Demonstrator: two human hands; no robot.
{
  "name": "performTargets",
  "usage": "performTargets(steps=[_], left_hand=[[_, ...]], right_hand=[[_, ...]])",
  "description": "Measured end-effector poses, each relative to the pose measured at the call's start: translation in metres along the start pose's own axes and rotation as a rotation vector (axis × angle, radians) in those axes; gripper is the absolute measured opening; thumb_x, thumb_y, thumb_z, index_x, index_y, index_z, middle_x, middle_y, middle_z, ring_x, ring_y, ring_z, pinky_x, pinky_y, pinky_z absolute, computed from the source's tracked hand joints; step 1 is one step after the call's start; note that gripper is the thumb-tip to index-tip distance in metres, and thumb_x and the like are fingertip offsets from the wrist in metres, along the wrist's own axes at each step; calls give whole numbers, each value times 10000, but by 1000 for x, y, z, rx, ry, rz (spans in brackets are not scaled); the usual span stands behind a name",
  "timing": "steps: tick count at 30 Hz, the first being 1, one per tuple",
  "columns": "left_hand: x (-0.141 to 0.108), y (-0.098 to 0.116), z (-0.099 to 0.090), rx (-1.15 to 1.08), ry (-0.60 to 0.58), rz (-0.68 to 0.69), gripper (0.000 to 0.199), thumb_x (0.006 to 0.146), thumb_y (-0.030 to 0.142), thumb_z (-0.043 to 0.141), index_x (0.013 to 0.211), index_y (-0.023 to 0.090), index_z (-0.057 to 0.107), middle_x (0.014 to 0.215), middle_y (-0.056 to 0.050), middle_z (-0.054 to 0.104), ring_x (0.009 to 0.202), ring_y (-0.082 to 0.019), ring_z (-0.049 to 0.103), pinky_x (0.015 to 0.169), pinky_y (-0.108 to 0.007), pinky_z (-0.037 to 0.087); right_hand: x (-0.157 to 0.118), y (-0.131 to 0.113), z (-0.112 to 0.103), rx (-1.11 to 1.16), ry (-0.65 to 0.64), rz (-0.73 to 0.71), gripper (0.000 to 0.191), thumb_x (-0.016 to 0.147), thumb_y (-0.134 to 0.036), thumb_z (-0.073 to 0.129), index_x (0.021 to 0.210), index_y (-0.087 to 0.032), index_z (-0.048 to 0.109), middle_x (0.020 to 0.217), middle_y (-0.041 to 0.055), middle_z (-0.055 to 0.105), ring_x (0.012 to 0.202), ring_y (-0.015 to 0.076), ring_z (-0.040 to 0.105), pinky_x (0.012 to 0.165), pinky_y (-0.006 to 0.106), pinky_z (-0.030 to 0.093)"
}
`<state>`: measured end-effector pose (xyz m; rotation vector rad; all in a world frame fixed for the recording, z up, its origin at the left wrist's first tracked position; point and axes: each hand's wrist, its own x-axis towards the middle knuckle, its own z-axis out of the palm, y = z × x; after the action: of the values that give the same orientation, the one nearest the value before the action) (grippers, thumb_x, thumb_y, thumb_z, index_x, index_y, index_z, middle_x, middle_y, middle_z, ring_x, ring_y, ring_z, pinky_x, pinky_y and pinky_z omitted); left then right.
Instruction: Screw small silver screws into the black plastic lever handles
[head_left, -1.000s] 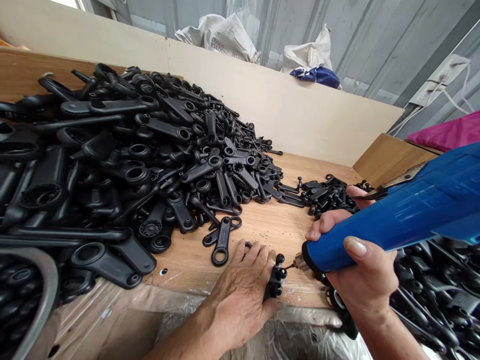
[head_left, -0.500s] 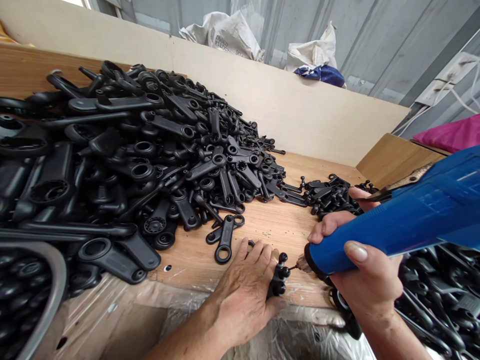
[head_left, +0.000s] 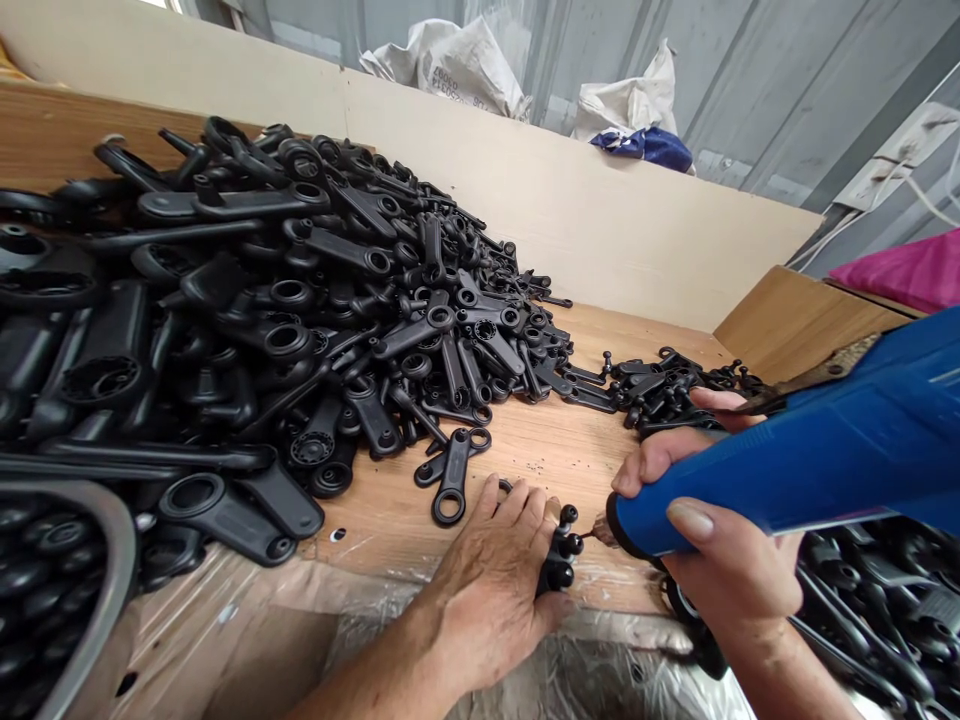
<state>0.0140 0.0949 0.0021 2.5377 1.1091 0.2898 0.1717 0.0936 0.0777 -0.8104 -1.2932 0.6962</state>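
Note:
My left hand [head_left: 495,570] lies on the table with its fingers closed over a few black plastic arms [head_left: 553,562], their round ball ends facing right. Most of those parts are hidden under the palm and fingers. In my right hand [head_left: 727,560] is a blue power drill [head_left: 780,480], wrapped by thumb and fingers. The drill's thin bit [head_left: 589,537] points left, with its tip at or very near the middle ball end; I cannot tell whether it is inside. Two loose black arms [head_left: 451,480] rest just beyond my left fingers.
A large heap of black plastic arms [head_left: 300,260] fills the left. A smaller pile of ball-ended parts [head_left: 660,385] lies behind the drill, and more parts [head_left: 877,600] at lower right. A metal-rimmed container [head_left: 124,560] stands lower left. A pale board [head_left: 562,220] borders the back.
My right hand and the drill have shifted very slightly, the drill's rear end dipping a little. The left hand keeps the same hold on the black arms.

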Motion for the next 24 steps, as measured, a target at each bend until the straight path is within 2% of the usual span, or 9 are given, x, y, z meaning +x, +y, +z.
performTargets(steps=[5, 9, 13, 16, 19, 22, 24], left_hand=[[0, -1, 2, -5, 11, 3, 657, 940, 553, 323, 1404, 88, 349, 1477, -160, 371, 1396, -306, 227, 1144, -575, 113], [0, -2, 5, -13, -1, -2, 662, 942, 557, 318, 1410, 89, 337, 1489, -157, 349, 1403, -300, 207, 1151, -560, 97], [1, -1, 4, 24, 3, 6, 669, 932, 562, 347, 1402, 86, 342, 1479, -161, 370, 1396, -306, 230, 1148, -554, 126], [2, -1, 2, 52, 31, 25, 667, 930, 558, 344, 1398, 82, 343, 1454, -167, 404, 1381, -319, 258, 1134, -567, 151], [3, 0, 0, 59, 53, 33, 664, 911, 536, 401, 1386, 75, 354, 1409, -166, 456, 1336, -329, 324, 1120, -574, 164], [5, 1, 0, 65, 67, 38, 653, 900, 529, 427, 1354, 62, 393, 1386, -174, 473, 1311, -334, 346, 1110, -571, 172], [5, 1, 0, 69, 72, 33, 637, 904, 530, 419, 1329, 55, 421, 1378, -180, 477, 1309, -338, 342, 1103, -571, 179]], right_hand=[[-4, 3, -6, -38, -49, 10, 614, 668, -385, 751, 1197, -275, 460, 661, -29, 614, 550, 209, 584, 497, 355, 488], [-11, 13, -10, -53, -121, 21, 611, 709, -331, 724, 1241, -291, 424, 724, -26, 618, 617, 206, 595, 577, 370, 496], [-16, 18, -10, -69, -125, 11, 728, 638, -284, 771, 1265, -302, 402, 717, -27, 615, 626, 217, 602, 605, 382, 505], [-11, 7, -5, -23, -34, 5, 730, 629, -331, 773, 1268, -315, 419, 689, -35, 636, 595, 214, 596, 589, 378, 502], [-1, -16, 2, 109, 85, 35, 634, 587, -393, 788, 1155, -281, 531, 615, -36, 628, 523, 193, 575, 513, 336, 497], [4, -30, 7, 200, 74, 79, 585, 551, -396, 806, 1078, -261, 592, 571, -29, 607, 481, 180, 567, 454, 299, 488], [3, -29, 8, 216, 43, 101, 586, 553, -384, 809, 1086, -272, 594, 581, -27, 610, 484, 173, 570, 455, 289, 489]])
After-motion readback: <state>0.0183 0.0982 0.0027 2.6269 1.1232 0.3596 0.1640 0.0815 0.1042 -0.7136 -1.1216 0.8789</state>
